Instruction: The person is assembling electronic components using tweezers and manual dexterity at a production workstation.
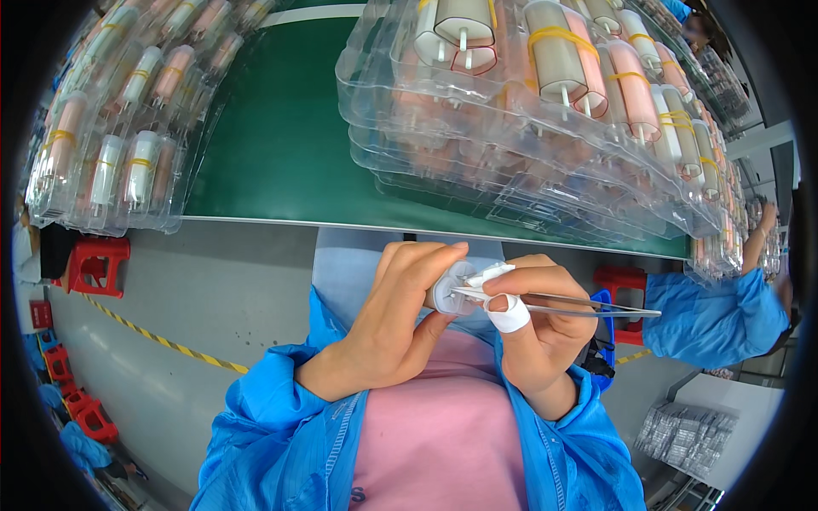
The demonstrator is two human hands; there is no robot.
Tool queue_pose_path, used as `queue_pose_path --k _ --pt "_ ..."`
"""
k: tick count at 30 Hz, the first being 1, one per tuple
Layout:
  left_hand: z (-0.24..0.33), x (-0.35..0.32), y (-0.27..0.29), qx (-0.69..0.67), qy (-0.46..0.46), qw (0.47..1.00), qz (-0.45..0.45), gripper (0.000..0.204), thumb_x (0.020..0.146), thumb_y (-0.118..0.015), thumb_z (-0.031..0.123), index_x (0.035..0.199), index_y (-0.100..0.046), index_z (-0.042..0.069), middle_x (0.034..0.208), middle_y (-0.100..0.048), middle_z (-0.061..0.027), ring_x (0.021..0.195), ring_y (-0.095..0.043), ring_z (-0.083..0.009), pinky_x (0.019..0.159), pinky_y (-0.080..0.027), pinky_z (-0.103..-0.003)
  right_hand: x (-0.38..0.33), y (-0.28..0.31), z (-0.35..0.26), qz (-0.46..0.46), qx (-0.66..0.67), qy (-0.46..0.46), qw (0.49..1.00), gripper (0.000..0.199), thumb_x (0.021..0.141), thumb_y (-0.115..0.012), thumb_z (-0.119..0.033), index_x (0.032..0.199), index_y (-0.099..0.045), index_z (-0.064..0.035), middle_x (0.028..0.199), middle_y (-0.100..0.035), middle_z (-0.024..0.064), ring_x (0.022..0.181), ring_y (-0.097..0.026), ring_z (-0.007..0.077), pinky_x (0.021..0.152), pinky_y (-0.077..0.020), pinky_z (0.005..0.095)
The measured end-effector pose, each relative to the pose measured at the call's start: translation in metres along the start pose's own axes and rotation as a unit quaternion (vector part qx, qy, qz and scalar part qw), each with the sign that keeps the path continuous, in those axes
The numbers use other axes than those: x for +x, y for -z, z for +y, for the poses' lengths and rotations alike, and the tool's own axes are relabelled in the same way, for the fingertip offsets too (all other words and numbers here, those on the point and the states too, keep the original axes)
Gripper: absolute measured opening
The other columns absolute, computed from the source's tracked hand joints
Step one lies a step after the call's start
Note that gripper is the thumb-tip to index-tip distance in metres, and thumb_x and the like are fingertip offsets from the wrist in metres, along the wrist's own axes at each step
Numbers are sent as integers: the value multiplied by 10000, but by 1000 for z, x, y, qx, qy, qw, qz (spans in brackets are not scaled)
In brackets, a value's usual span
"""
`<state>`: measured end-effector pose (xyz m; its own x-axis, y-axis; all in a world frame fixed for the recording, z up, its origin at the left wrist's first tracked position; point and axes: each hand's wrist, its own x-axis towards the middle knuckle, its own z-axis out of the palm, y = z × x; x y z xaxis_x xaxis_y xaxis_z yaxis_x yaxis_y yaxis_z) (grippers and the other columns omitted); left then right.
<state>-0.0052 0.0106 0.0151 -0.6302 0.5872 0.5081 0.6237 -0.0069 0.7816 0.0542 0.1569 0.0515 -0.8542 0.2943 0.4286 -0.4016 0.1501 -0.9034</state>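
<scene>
"Head view, far left?"
"Clear trays of banded cylinders, on a green table."
"Next?"
"The left hand, fingers closed round a clear round-ended piece, between the table's near edge and the pink shirt."
"Then?"
"The right hand, a white wrap on its thumb, pinches metal tweezers; their tips are at the piece's clear end. Whether the tips grip anything, I can't tell."
"Far right?"
"A co-worker's blue sleeve."
</scene>
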Motion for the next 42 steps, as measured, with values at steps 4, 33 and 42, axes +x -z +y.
queue_pose_path --k 4,33,42 --pt "0 -1 0 -13 3 1000 -5 573 739 -630 -31 1271 -417 -31 1117 -520 -181 968 -492 -311 830 -413 -373 0 1 2 -10 -10 9 1000 129 746 -687 10 867 -644 22 800 -656 138 707 -633 183 624 -489 250" --pt "6 2 3 -17 75 997 11 619 686 -643 -89 1267 -434 -50 1146 -489 -209 976 -487 -364 833 -412 -406 6 3 5 -13 -8 3 1000 134 722 -703 2 848 -658 11 802 -656 141 700 -638 199 605 -484 246" --pt "7 1 4 -12 61 998 -2 620 686 -656 -84 1264 -435 -51 1148 -487 -201 982 -489 -355 826 -421 -401 7 1 2 -27 -54 29 998 160 709 -723 -7 856 -661 4 782 -665 142 669 -639 201 589 -484 258"
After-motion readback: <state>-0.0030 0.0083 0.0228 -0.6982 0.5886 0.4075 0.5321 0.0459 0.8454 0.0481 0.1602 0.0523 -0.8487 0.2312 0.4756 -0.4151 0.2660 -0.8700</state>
